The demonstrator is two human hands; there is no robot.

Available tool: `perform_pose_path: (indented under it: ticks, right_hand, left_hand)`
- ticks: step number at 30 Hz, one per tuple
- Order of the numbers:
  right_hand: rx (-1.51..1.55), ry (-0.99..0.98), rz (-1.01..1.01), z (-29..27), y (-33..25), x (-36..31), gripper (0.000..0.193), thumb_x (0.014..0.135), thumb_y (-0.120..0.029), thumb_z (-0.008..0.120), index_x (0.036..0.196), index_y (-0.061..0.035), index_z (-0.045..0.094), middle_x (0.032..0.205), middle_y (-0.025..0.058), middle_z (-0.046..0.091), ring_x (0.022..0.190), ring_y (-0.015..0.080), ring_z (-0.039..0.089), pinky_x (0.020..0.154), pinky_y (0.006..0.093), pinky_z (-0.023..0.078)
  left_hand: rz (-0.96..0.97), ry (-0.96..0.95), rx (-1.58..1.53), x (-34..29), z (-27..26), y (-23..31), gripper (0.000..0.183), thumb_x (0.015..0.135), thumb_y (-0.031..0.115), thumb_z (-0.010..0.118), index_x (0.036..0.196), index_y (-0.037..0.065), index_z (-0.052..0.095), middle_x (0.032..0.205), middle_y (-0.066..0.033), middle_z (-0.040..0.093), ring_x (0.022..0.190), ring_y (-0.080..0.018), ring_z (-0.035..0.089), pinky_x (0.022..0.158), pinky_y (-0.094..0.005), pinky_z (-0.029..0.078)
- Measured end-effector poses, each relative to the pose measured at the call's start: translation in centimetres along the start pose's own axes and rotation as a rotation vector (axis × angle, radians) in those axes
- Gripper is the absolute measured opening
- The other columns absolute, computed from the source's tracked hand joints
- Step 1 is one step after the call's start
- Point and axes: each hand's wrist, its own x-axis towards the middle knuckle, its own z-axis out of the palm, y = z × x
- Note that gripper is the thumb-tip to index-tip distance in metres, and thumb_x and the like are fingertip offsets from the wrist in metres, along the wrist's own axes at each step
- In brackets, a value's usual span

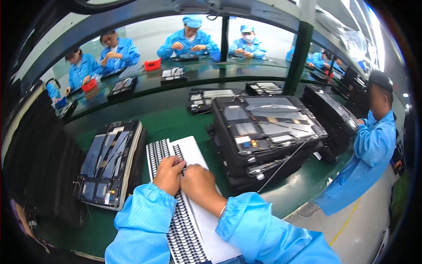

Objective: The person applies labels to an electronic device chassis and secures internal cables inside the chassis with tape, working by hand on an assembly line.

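Observation:
A long white sheet with rows of small black-and-white stickers (187, 233) lies before me, over or beside plain white paper (190, 149). My left hand (169, 175) rests on the sheet, its fingers curled and pinched together. Close against it, my right hand (198, 182) is curled with its back up, and its fingertips meet the left ones. Whatever is between the fingertips is too small and hidden to make out. Left of the sheet lies a flat black device (107, 165) with its inner parts and ribbon cables exposed.
A tall stack of similar opened devices (263, 132) stands right of the paper, on the green bench (165, 119). More black stacks rise at the far left (41, 163) and right (327, 114). A person in blue (371, 141) stands at the right; several others sit across the bench.

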Motion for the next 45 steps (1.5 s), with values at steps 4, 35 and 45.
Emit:
perform_pose_path:
  ticks: [4, 35, 45]
  right_hand:
    - [0.2, -0.065, -0.111, -0.6, -0.5, -1.2, 0.012, 0.07, -0.006, 0.048, 0.068, 0.0029, 0.055, 0.065, 0.0203, 0.055, 0.06, 0.034, 0.057, 0.052, 0.041, 0.046]
    - [0.299, 0.206, -0.198, -21.5, 6.8, -0.9, 0.006, 0.068, -0.001, 0.056, 0.072, -0.0027, 0.051, 0.094, 0.0126, 0.058, 0.09, 0.0267, 0.051, 0.083, 0.0342, 0.034]
    - [0.281, 0.214, -0.224, -21.7, 6.9, -1.2, 0.007, 0.068, -0.002, 0.058, 0.072, -0.0032, 0.052, 0.091, 0.0115, 0.058, 0.088, 0.0261, 0.051, 0.081, 0.0346, 0.035]
  left_hand:
    - [-0.009, -0.005, 0.015, -0.6, -0.3, -0.7, 0.029, 0.062, -0.006, 0.053, 0.088, 0.002, 0.063, 0.088, -0.0115, 0.055, 0.084, -0.0269, 0.05, 0.076, -0.0338, 0.042]
    - [0.569, 0.223, -0.159, 9.4, -3.5, 15.7, 0.026, 0.058, -0.002, 0.061, 0.083, -0.002, 0.062, 0.08, -0.0116, 0.057, 0.072, -0.0258, 0.056, 0.057, -0.0338, 0.044]
    - [0.58, 0.192, -0.139, 10.1, -4.9, 17.6, 0.026, 0.059, -0.002, 0.061, 0.084, -0.003, 0.061, 0.082, -0.0129, 0.058, 0.073, -0.0261, 0.056, 0.059, -0.0335, 0.044]
